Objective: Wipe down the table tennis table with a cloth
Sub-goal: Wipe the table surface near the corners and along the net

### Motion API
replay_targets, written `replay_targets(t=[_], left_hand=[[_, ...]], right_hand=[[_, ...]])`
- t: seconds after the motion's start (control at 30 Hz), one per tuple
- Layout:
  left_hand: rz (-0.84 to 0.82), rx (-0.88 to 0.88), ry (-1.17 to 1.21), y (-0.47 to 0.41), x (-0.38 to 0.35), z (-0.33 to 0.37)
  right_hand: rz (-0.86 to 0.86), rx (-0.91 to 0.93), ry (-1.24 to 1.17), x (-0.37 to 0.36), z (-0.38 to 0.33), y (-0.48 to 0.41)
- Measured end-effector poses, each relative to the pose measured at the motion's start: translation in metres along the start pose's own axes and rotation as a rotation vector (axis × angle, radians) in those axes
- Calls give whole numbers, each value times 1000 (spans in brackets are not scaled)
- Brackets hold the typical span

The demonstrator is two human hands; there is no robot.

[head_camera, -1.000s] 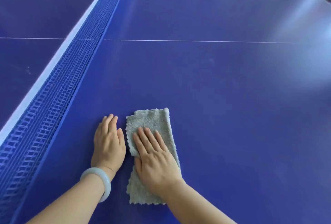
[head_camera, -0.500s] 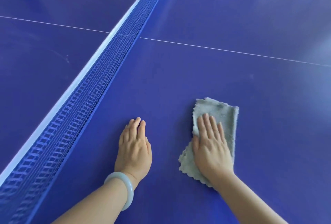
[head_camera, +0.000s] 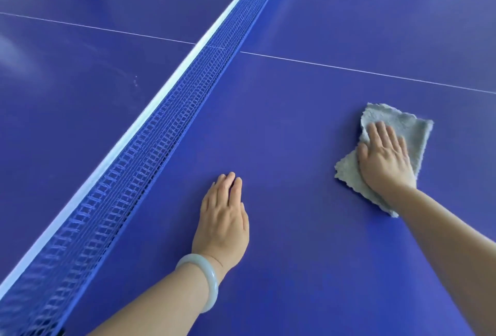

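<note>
A grey fluffy cloth (head_camera: 402, 122) lies folded on the blue table tennis table (head_camera: 308, 110), right of centre. My right hand (head_camera: 382, 157) presses flat on the cloth with straight fingers, covering its middle. My left hand (head_camera: 224, 220) rests flat on the bare table surface, fingers together, well to the left of the cloth. A pale bangle sits on my left wrist.
The blue net (head_camera: 171, 131) with its white top band runs diagonally from lower left to top centre, left of my left hand. A thin white centre line (head_camera: 349, 68) crosses the table beyond the cloth. The far table edge lies along the top.
My right hand has slid the cloth to the right, away from my left hand. The left hand has stayed flat on the table. The view has turned left, showing more of the far half.
</note>
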State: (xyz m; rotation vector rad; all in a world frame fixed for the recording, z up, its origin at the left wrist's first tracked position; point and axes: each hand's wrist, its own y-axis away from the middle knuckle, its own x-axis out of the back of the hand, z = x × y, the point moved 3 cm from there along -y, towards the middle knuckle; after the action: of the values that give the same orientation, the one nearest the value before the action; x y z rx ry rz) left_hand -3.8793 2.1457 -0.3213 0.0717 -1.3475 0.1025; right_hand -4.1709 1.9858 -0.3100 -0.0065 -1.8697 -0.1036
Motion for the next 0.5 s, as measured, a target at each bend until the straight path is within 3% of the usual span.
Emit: replay_targets(t=[0.2,0.3,0.37,0.5], left_hand=[[48,15,26,-15,7,11],[98,-80,54,-57,13,40],[69,-140,49,-90,8,62],[-24,-95,-58,-118,-16,79]], right_hand=[[21,-17,81,2,34,62],[9,-8,105,2,35,56],[-4,9,112,3,38,55],[-21,67,60,6,37,58]])
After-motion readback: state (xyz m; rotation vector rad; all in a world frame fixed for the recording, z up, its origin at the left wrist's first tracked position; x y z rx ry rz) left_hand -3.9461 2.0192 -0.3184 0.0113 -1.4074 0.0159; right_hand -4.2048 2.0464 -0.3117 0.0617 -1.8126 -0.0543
